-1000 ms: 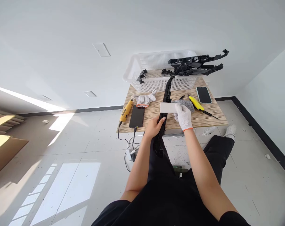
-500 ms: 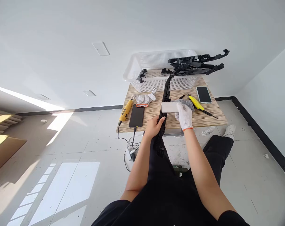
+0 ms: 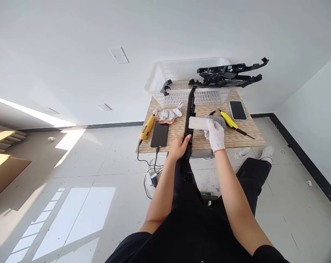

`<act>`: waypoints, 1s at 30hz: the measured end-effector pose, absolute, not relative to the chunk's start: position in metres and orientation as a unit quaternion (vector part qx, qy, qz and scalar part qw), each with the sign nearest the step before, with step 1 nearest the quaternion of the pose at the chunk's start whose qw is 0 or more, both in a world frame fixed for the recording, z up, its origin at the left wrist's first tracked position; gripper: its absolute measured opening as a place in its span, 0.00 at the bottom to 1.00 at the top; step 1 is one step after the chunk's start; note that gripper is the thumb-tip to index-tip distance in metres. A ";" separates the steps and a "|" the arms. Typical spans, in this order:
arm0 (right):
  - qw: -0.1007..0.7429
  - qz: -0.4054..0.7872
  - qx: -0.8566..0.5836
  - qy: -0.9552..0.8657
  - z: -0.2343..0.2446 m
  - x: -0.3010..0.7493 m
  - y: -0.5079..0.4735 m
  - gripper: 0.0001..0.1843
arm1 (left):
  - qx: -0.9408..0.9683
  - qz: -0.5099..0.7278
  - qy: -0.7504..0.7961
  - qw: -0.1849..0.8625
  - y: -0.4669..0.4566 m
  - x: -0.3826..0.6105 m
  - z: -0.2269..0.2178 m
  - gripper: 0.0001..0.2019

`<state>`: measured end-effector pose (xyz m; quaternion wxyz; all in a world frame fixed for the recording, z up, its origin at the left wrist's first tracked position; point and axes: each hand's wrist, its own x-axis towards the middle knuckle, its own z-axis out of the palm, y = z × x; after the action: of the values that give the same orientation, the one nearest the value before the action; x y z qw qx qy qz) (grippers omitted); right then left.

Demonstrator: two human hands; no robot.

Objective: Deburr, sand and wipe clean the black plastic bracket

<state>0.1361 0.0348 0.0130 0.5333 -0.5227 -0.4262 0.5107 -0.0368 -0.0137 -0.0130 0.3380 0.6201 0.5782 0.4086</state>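
Note:
A long black plastic trim part (image 3: pixel 190 106) runs from the basket's front edge down past the near edge of the table. My bare left hand (image 3: pixel 179 147) grips it around the middle, thumb on top. My right hand (image 3: pixel 216 136), in a white knit glove with an orange cuff, is closed on one end of a flat, pale rectangular block (image 3: pixel 198 123). The block's other end meets or overlaps the trim part's right edge, just above my left hand. Behind the block lies a grey cloth bundle (image 3: pixel 219 119), partly hidden.
A white plastic basket (image 3: pixel 179 98) with several black plastic parts (image 3: pixel 228 76) stands at the back of the table (image 3: pixel 239 140). Left are a yellow corded rotary tool (image 3: pixel 147 128), a black phone-like device (image 3: pixel 160 134) and a white glove (image 3: pixel 169 114). Right are a yellow-handled tool (image 3: pixel 228 119) and a phone (image 3: pixel 238 110).
The trim part's upper end has swung slightly left and its lower end slightly right. The block in my right hand is now a little tilted. Both hands keep their holds.

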 end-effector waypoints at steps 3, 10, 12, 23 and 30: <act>0.506 0.488 -0.527 -0.478 0.014 0.136 0.033 0.21 | 0.617 0.406 0.580 0.343 -0.014 -0.037 -0.013 0.23; 0.499 0.472 -0.535 -0.491 0.012 0.136 0.034 0.22 | 0.618 0.405 0.578 0.347 -0.014 -0.037 -0.011 0.23; 0.500 0.474 -0.537 -0.486 0.011 0.136 0.035 0.23 | 0.621 0.403 0.578 0.344 -0.014 -0.037 -0.011 0.23; 0.514 0.461 -0.541 -0.480 0.010 0.135 0.034 0.23 | 0.621 0.395 0.587 0.338 -0.015 -0.035 -0.008 0.22; 0.506 0.448 -0.540 -0.502 0.006 0.136 0.035 0.22 | 0.622 0.394 0.585 0.340 -0.015 -0.034 -0.008 0.22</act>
<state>0.1362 0.0352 0.0063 0.5055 -0.5400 -0.5019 0.4483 -0.0344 -0.0152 -0.0080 0.3397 0.6216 0.5854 0.3945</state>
